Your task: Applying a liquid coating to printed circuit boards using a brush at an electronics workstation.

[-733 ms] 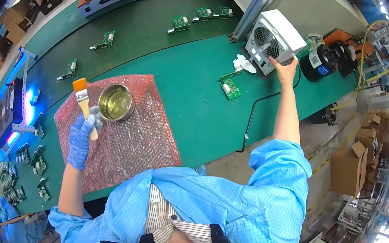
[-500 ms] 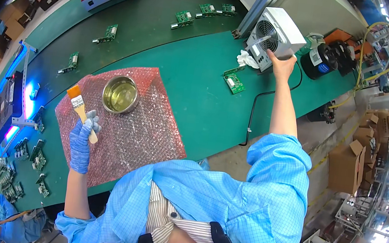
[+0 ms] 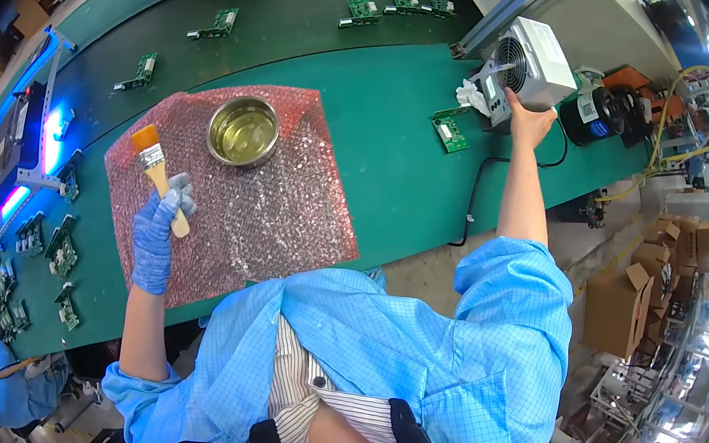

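My left hand, in a blue-grey glove, is closed round the wooden handle of a flat paintbrush. Its orange bristles point up and away, over the left part of a pink bubble-wrap sheet. To the brush's right, a round metal bowl of clear yellowish liquid stands on that sheet. Bare and stretched far to the right, my right hand grips the near edge of a white box-shaped fan unit, thumb on its front; the other fingers are partly hidden. Beside the unit lie a crumpled white cloth and a green circuit board.
Several circuit boards lie along the dark strip behind the green tabletop. More boards crowd the left end near a blue-lit frame. A black cable runs from the fan unit over the front edge. A black container stands farther right.
The whole view has shifted, with the bench things sitting higher in the picture. Both hands keep their holds on the paintbrush and the fan unit.
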Demonstrator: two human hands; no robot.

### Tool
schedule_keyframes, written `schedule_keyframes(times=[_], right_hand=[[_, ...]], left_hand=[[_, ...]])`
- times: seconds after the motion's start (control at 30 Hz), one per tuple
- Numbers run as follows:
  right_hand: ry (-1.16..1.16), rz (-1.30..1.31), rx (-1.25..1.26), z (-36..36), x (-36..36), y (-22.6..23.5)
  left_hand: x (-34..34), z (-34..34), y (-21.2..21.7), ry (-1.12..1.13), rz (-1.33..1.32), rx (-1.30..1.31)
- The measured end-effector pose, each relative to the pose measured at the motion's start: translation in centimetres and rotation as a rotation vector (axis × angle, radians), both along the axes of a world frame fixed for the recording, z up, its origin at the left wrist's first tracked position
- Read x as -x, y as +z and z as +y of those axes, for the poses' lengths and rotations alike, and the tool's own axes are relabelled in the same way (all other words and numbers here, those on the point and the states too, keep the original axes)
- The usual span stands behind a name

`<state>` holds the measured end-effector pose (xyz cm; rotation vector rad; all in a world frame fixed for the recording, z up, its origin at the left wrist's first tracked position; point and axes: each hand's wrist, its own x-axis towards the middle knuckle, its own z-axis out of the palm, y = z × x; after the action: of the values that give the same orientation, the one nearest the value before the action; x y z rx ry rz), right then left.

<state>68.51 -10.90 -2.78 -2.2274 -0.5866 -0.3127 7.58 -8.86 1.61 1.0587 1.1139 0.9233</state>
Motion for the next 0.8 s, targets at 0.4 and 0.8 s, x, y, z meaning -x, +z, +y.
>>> schedule_keyframes(times=[0.4,0.8], right_hand=[[0.819,-0.095,-0.313,-4.3,23.0,-0.6],[1.368,0.191,-0.553,-4.6,47.3,-0.8]], left_hand=[[-3.1,-1.0,-3.5,-0.049,-0.528,0.238],[-3.1,-3.5,-4.8,-0.117,-0.832,0.388]])
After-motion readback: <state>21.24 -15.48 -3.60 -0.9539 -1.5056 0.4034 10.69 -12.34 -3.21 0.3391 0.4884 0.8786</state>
